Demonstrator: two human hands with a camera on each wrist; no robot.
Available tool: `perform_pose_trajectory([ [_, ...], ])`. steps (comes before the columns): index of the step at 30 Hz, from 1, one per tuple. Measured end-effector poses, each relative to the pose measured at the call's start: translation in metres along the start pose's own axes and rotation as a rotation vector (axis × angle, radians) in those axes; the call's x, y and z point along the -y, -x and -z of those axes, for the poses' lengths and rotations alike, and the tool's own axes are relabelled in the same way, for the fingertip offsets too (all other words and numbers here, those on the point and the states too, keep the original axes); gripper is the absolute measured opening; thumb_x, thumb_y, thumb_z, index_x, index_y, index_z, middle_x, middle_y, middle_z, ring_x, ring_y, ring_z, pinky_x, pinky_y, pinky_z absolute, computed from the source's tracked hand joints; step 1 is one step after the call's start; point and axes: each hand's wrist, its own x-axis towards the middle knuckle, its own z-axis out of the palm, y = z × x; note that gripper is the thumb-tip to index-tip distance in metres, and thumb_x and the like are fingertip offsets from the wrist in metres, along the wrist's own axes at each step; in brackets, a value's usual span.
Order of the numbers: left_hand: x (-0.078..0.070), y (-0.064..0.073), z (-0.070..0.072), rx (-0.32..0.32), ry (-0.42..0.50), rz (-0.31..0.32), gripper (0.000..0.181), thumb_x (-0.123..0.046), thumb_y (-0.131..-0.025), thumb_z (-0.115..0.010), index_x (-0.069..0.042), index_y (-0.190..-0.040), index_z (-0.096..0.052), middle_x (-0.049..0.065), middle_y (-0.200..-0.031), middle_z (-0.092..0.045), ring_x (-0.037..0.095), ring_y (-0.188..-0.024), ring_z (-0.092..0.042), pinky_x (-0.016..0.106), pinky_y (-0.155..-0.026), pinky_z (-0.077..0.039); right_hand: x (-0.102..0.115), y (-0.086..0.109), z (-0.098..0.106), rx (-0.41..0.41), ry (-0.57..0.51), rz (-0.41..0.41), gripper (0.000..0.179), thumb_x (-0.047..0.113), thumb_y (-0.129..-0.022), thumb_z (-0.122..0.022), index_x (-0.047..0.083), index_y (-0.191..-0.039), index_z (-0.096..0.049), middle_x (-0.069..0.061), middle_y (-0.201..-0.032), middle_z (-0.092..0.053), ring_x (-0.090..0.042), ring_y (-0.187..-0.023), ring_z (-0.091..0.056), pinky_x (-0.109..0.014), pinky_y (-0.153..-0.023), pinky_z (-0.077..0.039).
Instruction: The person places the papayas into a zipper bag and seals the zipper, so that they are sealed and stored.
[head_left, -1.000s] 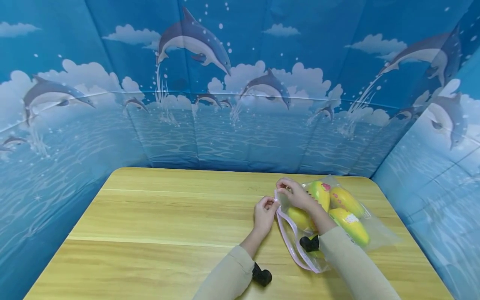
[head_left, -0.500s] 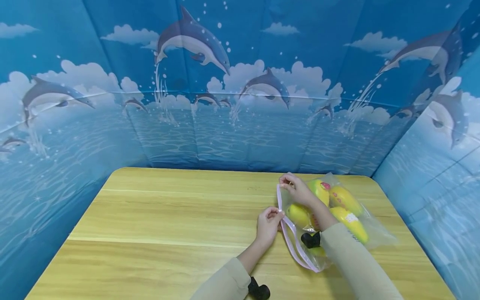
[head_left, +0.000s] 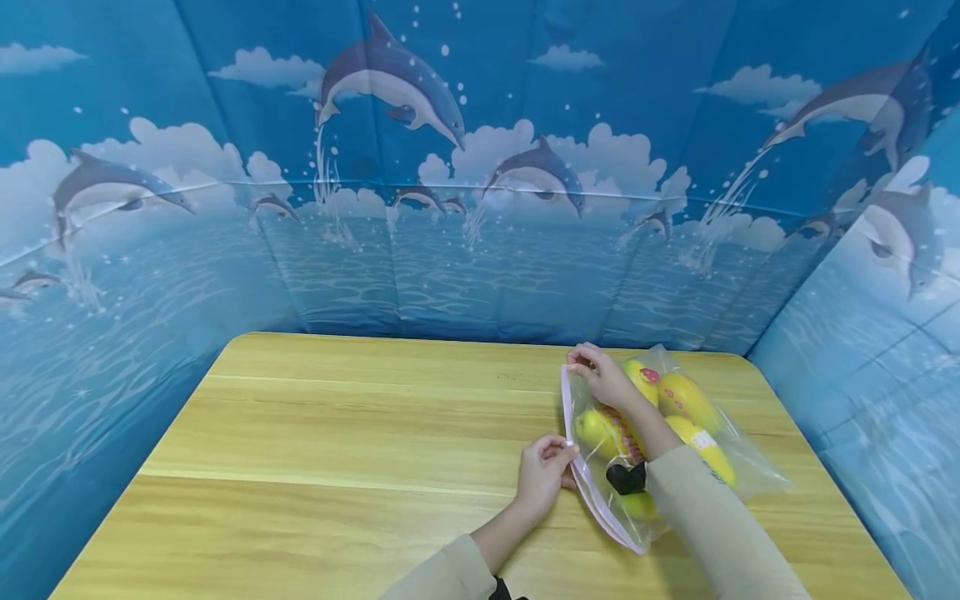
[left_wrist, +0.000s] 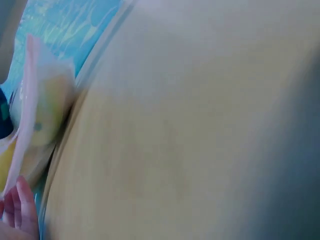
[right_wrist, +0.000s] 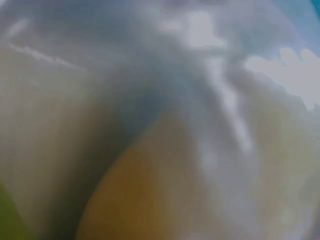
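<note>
A clear plastic zip bag (head_left: 750, 467) with a lilac zip strip (head_left: 566, 404) lies at the right of the table. Inside it are several yellow mangoes (head_left: 686, 402), some with pink marks and one with a white label. My left hand (head_left: 540, 482) pinches the strip at its small white slider (head_left: 570, 443). Farther back, my right hand (head_left: 604, 379) pinches the strip's far end, its forearm crossing over the bag. The left wrist view shows fingers (left_wrist: 22, 207) at the strip's lower end. Blurred plastic and a yellow-orange mangoe shape (right_wrist: 130, 200) fill the right wrist view.
The wood-grain table (head_left: 337, 442) stretches away to the left of the hands. A blue dolphin-print curtain (head_left: 450, 250) stands along its back and sides. Black wrist mounts (head_left: 626, 478) sit at the sleeve cuffs.
My left hand has slid toward me along the strip with the slider. My right hand has shifted slightly back and right, and the strip behind the slider now lies straight as one band.
</note>
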Motion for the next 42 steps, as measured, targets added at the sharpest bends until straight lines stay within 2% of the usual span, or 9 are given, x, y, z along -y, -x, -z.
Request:
perform_pose_trajectory([
  [2, 0.001, 0.004, -0.001, 0.014, 0.019, 0.009, 0.013, -0.002, -0.081, -0.063, 0.008, -0.087, -0.057, 0.002, -0.071, -0.056, 0.01, -0.055, -0.054, 0.035, -0.049, -0.055, 0.01, 0.001, 0.003, 0.006, 0.003, -0.006, 0.007, 0.002, -0.091, -0.05, -0.001, -0.087, -0.054, -0.011, -0.083, -0.048, -0.021, -0.073, -0.04, -0.027, -0.063, -0.037],
  [5, 0.003, 0.011, -0.002, 0.034, 0.038, 0.021, 0.013, -0.002, -0.081, -0.062, 0.008, -0.087, -0.056, 0.002, -0.071, -0.054, 0.011, -0.056, -0.054, 0.035, -0.049, -0.055, 0.013, 0.002, 0.006, 0.008, -0.003, -0.015, 0.006, -0.001, -0.091, -0.049, -0.003, -0.087, -0.053, -0.013, -0.084, -0.048, -0.021, -0.072, -0.039, -0.027, -0.062, -0.035],
  [9, 0.004, 0.021, -0.004, 0.062, 0.045, 0.039, 0.011, -0.001, -0.083, -0.06, 0.007, -0.088, -0.056, 0.003, -0.073, -0.056, 0.013, -0.055, -0.055, 0.034, -0.049, -0.056, -0.01, -0.002, 0.004, 0.004, -0.007, -0.03, 0.007, 0.005, -0.091, -0.049, 0.001, -0.089, -0.054, -0.009, -0.084, -0.047, -0.019, -0.071, -0.038, -0.027, -0.061, -0.034],
  [11, 0.004, 0.025, -0.004, 0.076, 0.05, 0.043, 0.01, -0.001, -0.083, -0.059, 0.008, -0.089, -0.056, 0.004, -0.073, -0.056, 0.013, -0.055, -0.056, 0.034, -0.05, -0.056, -0.012, -0.002, 0.005, 0.0, -0.005, -0.03, 0.007, 0.007, -0.091, -0.05, 0.002, -0.09, -0.054, -0.008, -0.084, -0.047, -0.018, -0.071, -0.037, -0.027, -0.061, -0.034],
  [16, 0.001, 0.033, -0.004, 0.11, 0.059, 0.038, 0.012, 0.0, -0.083, -0.058, 0.01, -0.09, -0.055, 0.003, -0.071, -0.055, 0.012, -0.054, -0.055, 0.036, -0.051, -0.056, -0.011, -0.003, 0.007, -0.022, -0.026, -0.025, 0.008, 0.009, -0.092, -0.05, 0.003, -0.09, -0.056, -0.007, -0.082, -0.047, -0.017, -0.07, -0.038, -0.026, -0.06, -0.036],
  [24, 0.001, 0.045, 0.002, 0.18, 0.021, 0.048, 0.01, 0.002, -0.082, -0.058, 0.01, -0.088, -0.057, 0.0, -0.07, -0.052, 0.012, -0.053, -0.054, 0.03, -0.049, -0.055, -0.009, -0.005, 0.008, -0.064, -0.019, 0.004, 0.009, 0.009, -0.091, -0.049, 0.001, -0.089, -0.055, -0.008, -0.081, -0.047, -0.018, -0.071, -0.039, -0.025, -0.06, -0.036],
  [31, 0.003, 0.058, 0.004, 0.236, 0.056, 0.074, 0.012, 0.002, -0.083, -0.058, 0.011, -0.09, -0.056, -0.001, -0.069, -0.053, 0.011, -0.054, -0.055, 0.029, -0.049, -0.055, -0.008, -0.005, 0.009, -0.063, 0.012, -0.022, 0.009, 0.009, -0.092, -0.049, 0.003, -0.09, -0.055, -0.007, -0.082, -0.048, -0.018, -0.072, -0.04, -0.026, -0.06, -0.037],
  [35, 0.002, 0.064, 0.006, 0.257, 0.06, 0.07, 0.014, 0.001, -0.083, -0.058, 0.012, -0.091, -0.056, 0.0, -0.068, -0.053, 0.009, -0.054, -0.055, 0.03, -0.05, -0.055, -0.008, -0.006, 0.009, -0.059, 0.008, -0.026, 0.008, 0.009, -0.092, -0.049, 0.004, -0.09, -0.055, -0.007, -0.083, -0.048, -0.018, -0.073, -0.04, -0.027, -0.061, -0.038],
  [42, 0.003, 0.076, 0.01, 0.301, 0.042, 0.055, 0.015, 0.002, -0.084, -0.057, 0.015, -0.091, -0.055, -0.003, -0.068, -0.054, 0.006, -0.053, -0.055, 0.028, -0.05, -0.055, -0.013, -0.007, 0.009, -0.103, -0.007, 0.004, 0.008, 0.008, -0.091, -0.05, 0.003, -0.087, -0.054, -0.007, -0.082, -0.049, -0.016, -0.072, -0.04, -0.024, -0.06, -0.038],
])
